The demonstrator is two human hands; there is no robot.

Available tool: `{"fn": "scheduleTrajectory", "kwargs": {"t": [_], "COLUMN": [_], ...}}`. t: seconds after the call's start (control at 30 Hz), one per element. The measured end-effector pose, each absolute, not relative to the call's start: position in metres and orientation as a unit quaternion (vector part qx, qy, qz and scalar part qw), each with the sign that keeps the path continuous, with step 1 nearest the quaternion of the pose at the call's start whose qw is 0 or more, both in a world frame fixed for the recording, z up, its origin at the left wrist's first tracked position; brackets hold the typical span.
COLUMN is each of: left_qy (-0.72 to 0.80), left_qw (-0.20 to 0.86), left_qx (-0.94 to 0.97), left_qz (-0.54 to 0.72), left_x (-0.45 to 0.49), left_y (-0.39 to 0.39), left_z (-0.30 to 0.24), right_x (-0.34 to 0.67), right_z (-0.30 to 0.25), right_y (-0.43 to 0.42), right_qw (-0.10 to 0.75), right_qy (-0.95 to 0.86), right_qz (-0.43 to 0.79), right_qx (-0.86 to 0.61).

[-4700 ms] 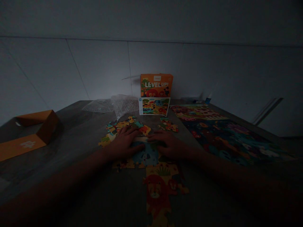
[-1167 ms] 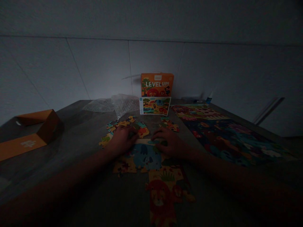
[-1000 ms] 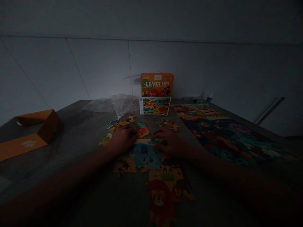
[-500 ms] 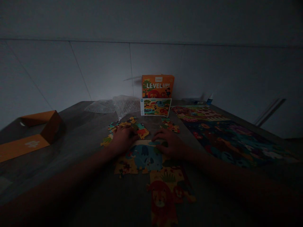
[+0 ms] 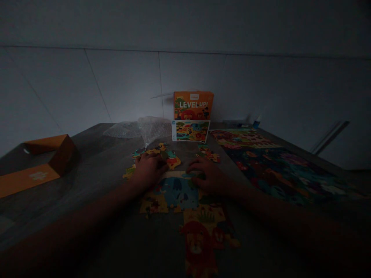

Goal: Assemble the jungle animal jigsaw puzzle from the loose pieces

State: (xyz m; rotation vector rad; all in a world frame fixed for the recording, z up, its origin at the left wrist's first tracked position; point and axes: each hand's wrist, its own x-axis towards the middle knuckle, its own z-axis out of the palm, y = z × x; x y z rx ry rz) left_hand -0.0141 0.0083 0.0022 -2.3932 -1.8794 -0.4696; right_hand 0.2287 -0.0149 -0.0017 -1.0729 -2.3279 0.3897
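Note:
A partly joined jigsaw puzzle (image 5: pixel 176 193) lies in front of me, with blue elephants in its upper part and a red lion below. My left hand (image 5: pixel 149 168) rests at its upper left, over a heap of loose puzzle pieces (image 5: pixel 160 148); the fingers are bent slightly and apart, and what lies beneath them is hidden. At the puzzle's upper right edge, my right hand (image 5: pixel 207 175) lies with fingers and thumb apart, touching the pieces there. More loose pieces (image 5: pixel 213 155) sit just beyond the right hand. The scene is very dim.
An orange "LEVEL UP!" box (image 5: pixel 193 104) stands at the back with a picture card (image 5: pixel 191 131) leaning on it. Clear bubble wrap (image 5: pixel 153 129) lies left of them. An orange box part (image 5: pixel 55 158) is at far left. Finished puzzles (image 5: pixel 278 173) cover the right side.
My left hand has shifted slightly left and toward me over the loose pieces. The right hand stays almost still at the puzzle's edge.

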Motion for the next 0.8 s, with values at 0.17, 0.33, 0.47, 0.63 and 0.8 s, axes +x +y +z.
{"fn": "scheduleTrajectory", "kwargs": {"t": [0.17,0.33,0.47,0.63,0.8], "left_qy": [-0.606,-0.606,-0.612,-0.623,-0.606], "left_qw": [0.025,-0.002,-0.01,-0.002,0.015], "left_qx": [-0.782,-0.782,-0.776,-0.766,-0.778], "left_qz": [-0.142,-0.143,-0.152,-0.158,-0.164], "left_x": [-0.0169,-0.0179,-0.0164,-0.0159,-0.0199], "left_y": [0.0106,0.0124,0.0117,0.0113,0.0142], "left_z": [0.0025,0.0019,0.0022,0.0018,-0.0021], "right_x": [0.2287,0.2289,0.2288,0.2288,0.2287], "right_z": [-0.0023,-0.0034,-0.0038,-0.002,-0.001], "right_y": [-0.0142,-0.0139,-0.0142,-0.015,-0.015], "right_qw": [0.27,0.272,0.27,0.274,0.263], "right_qy": [-0.863,-0.864,-0.863,-0.861,-0.862], "right_qz": [0.148,0.15,0.149,0.156,0.158], "right_qx": [-0.402,-0.397,-0.4,-0.4,-0.404]}}
